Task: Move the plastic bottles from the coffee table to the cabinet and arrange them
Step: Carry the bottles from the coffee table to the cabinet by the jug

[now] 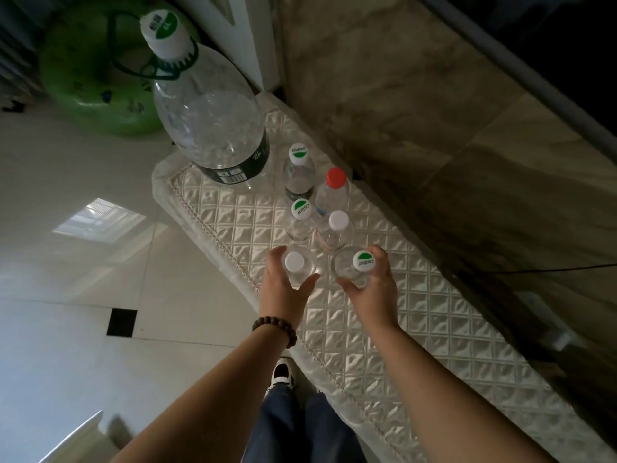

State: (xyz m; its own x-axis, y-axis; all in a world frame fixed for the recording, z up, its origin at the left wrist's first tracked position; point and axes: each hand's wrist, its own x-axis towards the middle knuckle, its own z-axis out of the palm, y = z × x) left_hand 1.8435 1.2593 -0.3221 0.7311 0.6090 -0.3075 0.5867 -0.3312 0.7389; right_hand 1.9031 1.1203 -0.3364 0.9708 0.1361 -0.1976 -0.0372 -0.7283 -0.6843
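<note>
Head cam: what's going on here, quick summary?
A person stands over a cabinet top covered with a quilted white cloth. The left hand grips a small clear bottle with a plain white cap; the right hand grips one with a green-and-white cap. Both bottles are upright at the near end of two short rows. Four more small bottles stand behind them, one with a red cap, and a large water jug sits at the far end.
</note>
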